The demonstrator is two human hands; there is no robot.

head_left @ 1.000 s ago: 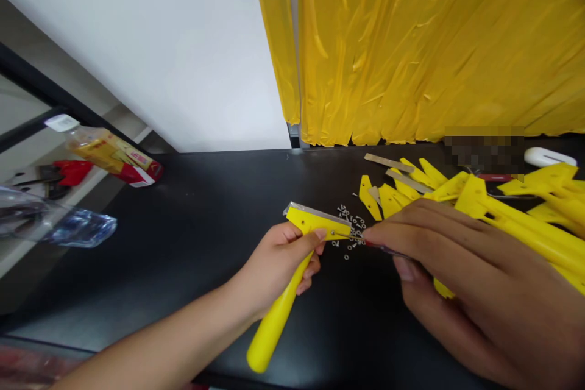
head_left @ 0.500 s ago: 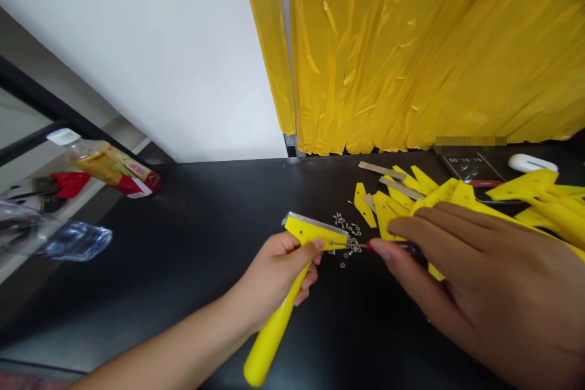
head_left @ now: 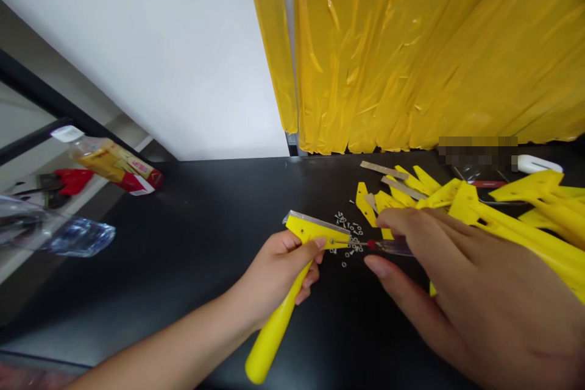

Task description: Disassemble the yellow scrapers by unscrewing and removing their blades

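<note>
My left hand (head_left: 286,262) is closed around the neck of a yellow scraper (head_left: 269,338), its thumb pressed on the flat head. A metal blade (head_left: 317,223) runs along the head's upper edge. In my right hand (head_left: 475,280) is a screwdriver (head_left: 388,247) with a clear handle and red collar; its shaft points left to a screw (head_left: 333,242) in the scraper head. The right thumb stands off the handle, whose rear is hidden under the fingers and palm. Small screws and nuts (head_left: 351,228) lie scattered behind the head.
Yellow scraper parts (head_left: 516,225) and metal strips (head_left: 384,169) are piled at the right. Behind them lie a phone (head_left: 484,178) and a white case (head_left: 539,164). A drink bottle (head_left: 116,161) and a clear plastic bottle (head_left: 77,234) are at the left.
The right thumb has moved off the screwdriver, and the fingers have opened, baring more of its handle. The scraper stays in the left hand, hardly moved.
</note>
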